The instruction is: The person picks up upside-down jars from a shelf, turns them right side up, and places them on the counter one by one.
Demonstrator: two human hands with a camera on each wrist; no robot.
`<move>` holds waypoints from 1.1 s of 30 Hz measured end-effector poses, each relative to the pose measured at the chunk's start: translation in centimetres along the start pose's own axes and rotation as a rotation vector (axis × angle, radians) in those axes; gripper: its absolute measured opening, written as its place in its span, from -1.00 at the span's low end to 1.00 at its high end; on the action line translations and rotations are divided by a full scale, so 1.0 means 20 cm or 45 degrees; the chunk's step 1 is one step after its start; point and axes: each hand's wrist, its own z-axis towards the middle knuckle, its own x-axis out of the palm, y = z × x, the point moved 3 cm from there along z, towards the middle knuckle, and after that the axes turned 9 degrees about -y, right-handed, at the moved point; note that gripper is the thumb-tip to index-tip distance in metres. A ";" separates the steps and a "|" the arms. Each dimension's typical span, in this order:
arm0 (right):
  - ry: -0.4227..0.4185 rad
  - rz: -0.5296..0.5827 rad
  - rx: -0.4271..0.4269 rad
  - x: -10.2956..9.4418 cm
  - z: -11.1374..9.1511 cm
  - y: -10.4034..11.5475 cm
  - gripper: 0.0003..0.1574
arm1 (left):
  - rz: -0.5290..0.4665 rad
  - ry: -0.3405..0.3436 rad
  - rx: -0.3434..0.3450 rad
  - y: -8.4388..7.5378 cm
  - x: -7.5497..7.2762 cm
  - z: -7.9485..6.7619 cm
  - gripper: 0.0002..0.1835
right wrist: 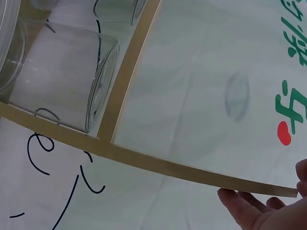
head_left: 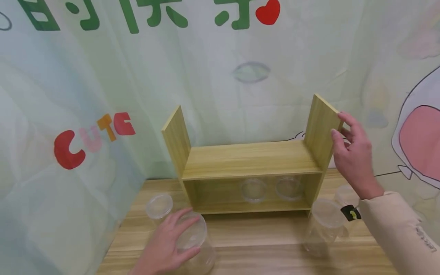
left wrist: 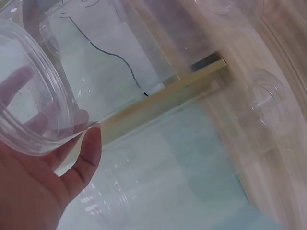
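A wooden shelf (head_left: pixel 254 158) with two upright side panels stands on the table. My right hand (head_left: pixel 355 152) holds the upper front corner of the right panel (head_left: pixel 319 131), thumb and fingers at its edge; in the right wrist view the fingertips (right wrist: pixel 228 196) meet the panel's end. At the front left, my left hand (head_left: pixel 168 240) grips a clear lidded jar (head_left: pixel 205 256) by its top. The left wrist view shows fingers spread around that jar's round lid (left wrist: pixel 45 81). Two clear jars (head_left: pixel 253 190) lie in the shelf's lower compartment, their round ends facing forward.
Another clear jar (head_left: pixel 159 206) stands behind the left hand. At the right, one clear jar (head_left: pixel 324 229) stands before the shelf, with a second jar (head_left: pixel 345 194) behind it, partly hidden by the sleeve (head_left: pixel 392 221). A printed cloth (head_left: pixel 223 107) hangs behind the wooden table (head_left: pixel 258 233).
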 end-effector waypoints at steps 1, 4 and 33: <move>0.004 0.007 0.002 0.00 0.00 -0.01 -0.40 | 0.000 -0.005 0.001 0.00 -0.01 0.00 -0.37; 0.035 0.018 0.001 0.00 0.02 -0.04 -0.36 | -0.006 -0.009 -0.016 -0.01 -0.03 -0.01 -0.37; 0.117 0.015 0.030 0.00 0.10 -0.15 -0.43 | 0.069 -0.077 -0.042 0.09 0.01 -0.12 -0.30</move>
